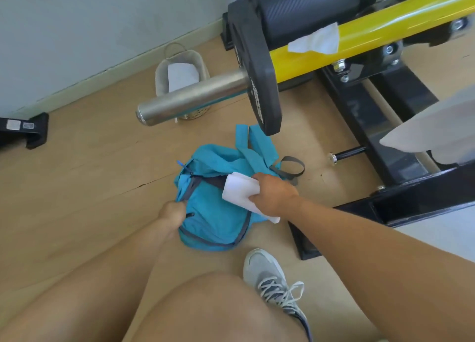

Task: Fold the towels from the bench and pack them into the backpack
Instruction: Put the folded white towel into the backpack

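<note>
Down on the wooden floor point(77, 177) lies the blue backpack point(213, 220), slumped flat with its zipped mouth open toward the top and its straps trailing under the weight plate point(253, 66); the left hand point(172, 211) is curled tight on the fabric at the backpack's left edge by the zipper, holding the opening; the right hand point(273, 191) grips a folded white towel point(244, 196), thumb and fingers clamped round it, and the towel's upper end sits at the dark opening of the backpack while its lower end hangs over the bag's right side; another white towel point(317, 40) is draped on the yellow frame point(385, 25) of the desk, and a further pale cloth point(437, 128) shows at the right edge, blurred; a wicker basket point(164, 82) with a white cloth inside stands by the wall, partly behind the steel bar sleeve point(192, 97); a grey laced shoe point(272, 277) rests just below the backpack, beside the person's bare knees.
</note>
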The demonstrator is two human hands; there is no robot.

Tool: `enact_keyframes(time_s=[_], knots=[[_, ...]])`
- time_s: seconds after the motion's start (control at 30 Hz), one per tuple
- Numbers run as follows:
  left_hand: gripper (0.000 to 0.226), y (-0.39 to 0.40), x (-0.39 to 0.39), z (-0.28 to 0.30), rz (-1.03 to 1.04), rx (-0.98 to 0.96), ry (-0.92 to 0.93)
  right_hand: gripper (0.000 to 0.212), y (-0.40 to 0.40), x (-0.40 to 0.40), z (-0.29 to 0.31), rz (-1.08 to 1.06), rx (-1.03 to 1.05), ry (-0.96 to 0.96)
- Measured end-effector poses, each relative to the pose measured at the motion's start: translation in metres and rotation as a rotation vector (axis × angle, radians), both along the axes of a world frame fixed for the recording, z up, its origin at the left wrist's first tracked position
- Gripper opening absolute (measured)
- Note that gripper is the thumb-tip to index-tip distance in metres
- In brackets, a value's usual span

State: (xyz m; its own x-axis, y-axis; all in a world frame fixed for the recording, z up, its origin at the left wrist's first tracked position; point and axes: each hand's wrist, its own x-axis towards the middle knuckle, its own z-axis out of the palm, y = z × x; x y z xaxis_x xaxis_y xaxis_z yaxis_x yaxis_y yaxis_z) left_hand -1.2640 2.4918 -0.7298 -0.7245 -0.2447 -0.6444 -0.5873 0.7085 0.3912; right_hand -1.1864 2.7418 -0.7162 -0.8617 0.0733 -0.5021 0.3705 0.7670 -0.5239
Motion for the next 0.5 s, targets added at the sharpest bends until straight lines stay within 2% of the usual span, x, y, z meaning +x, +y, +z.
enact_keyframes(time_s=[0.1,0.17,0.27,0.33,0.43,0.5], knots=[[0.035,0.021,-0.001,0.041,-0.1,0.002,0.061,0.035,0.022,0.011,0.016,-0.121,-0.277,-0.092],[0.036,0.038,0.001,0.076,-0.164,0.111,0.056,0.043,0.036,0.021,0.034,-0.25,-0.575,-0.191],[0.036,0.059,0.01,0.128,-0.213,0.367,-0.188,0.054,0.052,0.042,0.068,-0.399,-0.915,-0.256],[0.044,0.068,0.014,0.151,-0.273,0.44,-0.308,0.047,0.057,0.054,0.091,-0.437,-1.051,-0.23],[0.037,0.075,0.02,0.172,-0.369,0.41,-0.314,0.031,0.06,0.072,0.123,-0.522,-1.219,-0.186],[0.031,0.08,0.021,0.186,-0.359,0.287,-0.168,0.028,0.06,0.082,0.137,-0.574,-1.262,-0.152]])
